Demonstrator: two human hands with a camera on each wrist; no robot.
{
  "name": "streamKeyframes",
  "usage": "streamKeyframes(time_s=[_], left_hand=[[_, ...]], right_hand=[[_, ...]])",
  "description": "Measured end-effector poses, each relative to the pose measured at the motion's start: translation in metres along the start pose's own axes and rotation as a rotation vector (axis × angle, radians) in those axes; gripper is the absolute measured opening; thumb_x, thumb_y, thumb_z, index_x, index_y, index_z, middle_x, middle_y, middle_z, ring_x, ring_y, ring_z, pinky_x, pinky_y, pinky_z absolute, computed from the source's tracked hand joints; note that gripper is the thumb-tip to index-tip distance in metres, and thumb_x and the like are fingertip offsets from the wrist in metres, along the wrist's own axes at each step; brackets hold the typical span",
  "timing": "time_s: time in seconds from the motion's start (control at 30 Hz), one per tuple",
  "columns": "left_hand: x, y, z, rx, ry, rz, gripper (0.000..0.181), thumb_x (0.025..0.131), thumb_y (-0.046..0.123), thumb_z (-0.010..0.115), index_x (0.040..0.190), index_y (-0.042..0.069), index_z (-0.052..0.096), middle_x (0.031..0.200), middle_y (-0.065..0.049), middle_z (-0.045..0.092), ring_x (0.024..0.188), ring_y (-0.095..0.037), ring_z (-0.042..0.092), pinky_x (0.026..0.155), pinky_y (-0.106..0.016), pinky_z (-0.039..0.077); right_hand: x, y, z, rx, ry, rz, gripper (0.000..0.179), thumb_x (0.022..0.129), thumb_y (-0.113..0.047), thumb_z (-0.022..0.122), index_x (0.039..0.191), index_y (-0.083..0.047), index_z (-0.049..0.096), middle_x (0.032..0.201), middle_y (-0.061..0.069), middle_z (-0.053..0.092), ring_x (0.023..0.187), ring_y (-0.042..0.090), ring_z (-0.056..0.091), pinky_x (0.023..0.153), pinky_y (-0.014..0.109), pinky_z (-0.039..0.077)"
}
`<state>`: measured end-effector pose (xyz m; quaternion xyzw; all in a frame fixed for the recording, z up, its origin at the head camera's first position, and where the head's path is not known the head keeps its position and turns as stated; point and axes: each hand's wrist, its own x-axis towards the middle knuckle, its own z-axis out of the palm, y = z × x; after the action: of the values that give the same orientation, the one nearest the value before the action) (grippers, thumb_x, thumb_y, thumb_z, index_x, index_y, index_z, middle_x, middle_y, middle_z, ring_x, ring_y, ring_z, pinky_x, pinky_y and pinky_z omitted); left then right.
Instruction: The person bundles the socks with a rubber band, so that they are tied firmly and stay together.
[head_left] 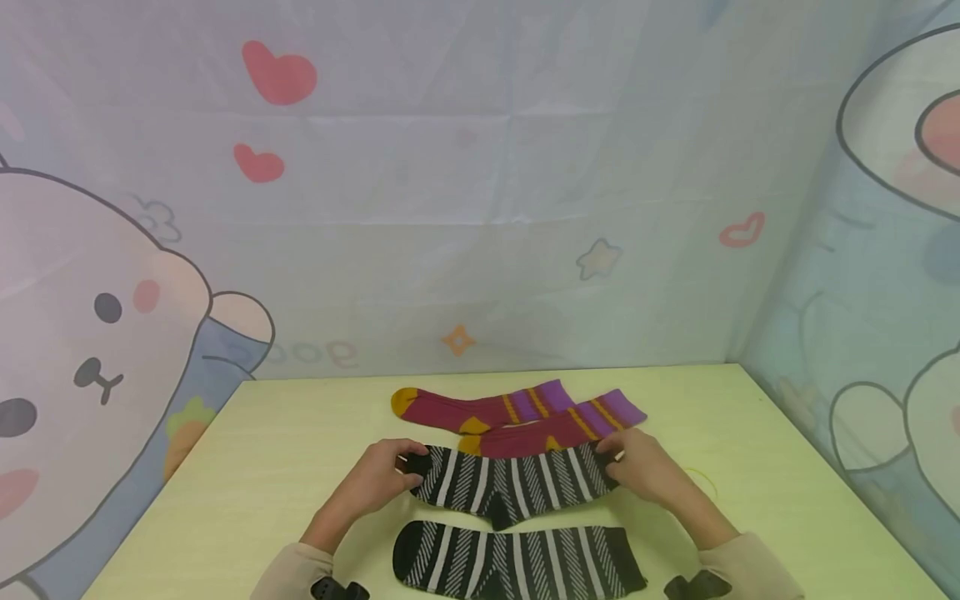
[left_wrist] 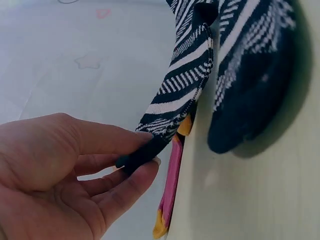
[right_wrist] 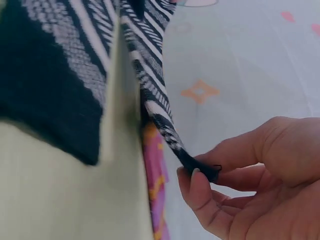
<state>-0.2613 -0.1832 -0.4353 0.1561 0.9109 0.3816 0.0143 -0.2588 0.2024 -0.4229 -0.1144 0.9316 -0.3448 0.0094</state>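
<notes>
Both hands hold one black sock with white stripes (head_left: pixel 517 483) stretched sideways between them. My left hand (head_left: pixel 381 475) pinches its dark toe end, thumb against fingers, as the left wrist view (left_wrist: pixel 95 170) shows close up. At the other end my right hand (head_left: pixel 641 467) pinches the dark cuff; the right wrist view shows this cuff (right_wrist: pixel 200 167) between thumb and fingertips. The sock sags in the middle, its heel pointing toward me. Nearer to me a matching striped sock (head_left: pixel 517 560) lies flat, toe to the left, its lower edge cut off by the frame.
Behind the held sock lie two maroon socks with yellow and purple parts, one farther back (head_left: pixel 457 410) and one (head_left: pixel 525 437) partly covered in this view. A thin yellow loop (head_left: pixel 703 482) lies by the right forearm. The pale yellow table (head_left: pixel 225 483) meets a printed cloth backdrop (head_left: pixel 465 208).
</notes>
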Motion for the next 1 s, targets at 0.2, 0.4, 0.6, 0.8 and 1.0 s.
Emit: streamKeyframes(time_s=[0.2,0.4,0.6,0.8,1.0], left_hand=[[-0.003,0.007,-0.006,-0.058,-0.034,0.007,0.036,0.083,-0.007,0.073,0.119,-0.002,0.067,0.109,-0.013,0.068,0.09,-0.025,0.065,0.071,-0.035,0.054],[-0.006,0.014,-0.012,-0.083,-0.084,0.017,0.035,0.083,-0.008,0.073,0.117,-0.003,0.067,0.111,-0.013,0.067,0.089,-0.023,0.063,0.073,-0.035,0.054],[-0.01,0.019,-0.019,-0.127,-0.216,0.005,0.035,0.081,-0.01,0.072,0.115,-0.005,0.066,0.107,-0.013,0.066,0.087,-0.023,0.062,0.074,-0.037,0.055],[-0.014,0.021,-0.023,-0.099,-0.382,0.013,0.034,0.078,-0.012,0.074,0.11,-0.004,0.068,0.1,-0.008,0.066,0.081,-0.022,0.061,0.074,-0.037,0.054],[-0.02,0.026,-0.026,-0.047,-0.481,0.023,0.03,0.076,-0.012,0.076,0.1,0.002,0.067,0.093,-0.005,0.064,0.079,-0.022,0.06,0.071,-0.036,0.053]], right_hand=[[-0.003,-0.002,-0.017,0.016,-0.026,-0.014,0.028,0.078,0.009,0.066,0.106,0.008,0.069,0.105,0.019,0.067,0.092,0.028,0.062,0.07,0.038,0.051],[-0.006,-0.005,-0.029,0.046,-0.053,-0.022,0.029,0.076,0.011,0.066,0.105,0.011,0.068,0.1,0.018,0.067,0.087,0.026,0.062,0.067,0.036,0.053],[-0.012,-0.004,-0.037,0.038,-0.162,-0.025,0.028,0.073,0.014,0.065,0.1,0.01,0.068,0.096,0.013,0.066,0.083,0.024,0.061,0.068,0.037,0.055],[-0.021,-0.005,-0.039,0.067,-0.312,-0.012,0.021,0.074,0.016,0.068,0.092,0.004,0.064,0.085,0.01,0.061,0.07,0.022,0.06,0.062,0.037,0.055],[-0.029,-0.009,-0.041,0.076,-0.417,-0.037,0.023,0.074,0.018,0.07,0.084,0.0,0.058,0.074,0.01,0.057,0.062,0.023,0.059,0.057,0.036,0.055]])
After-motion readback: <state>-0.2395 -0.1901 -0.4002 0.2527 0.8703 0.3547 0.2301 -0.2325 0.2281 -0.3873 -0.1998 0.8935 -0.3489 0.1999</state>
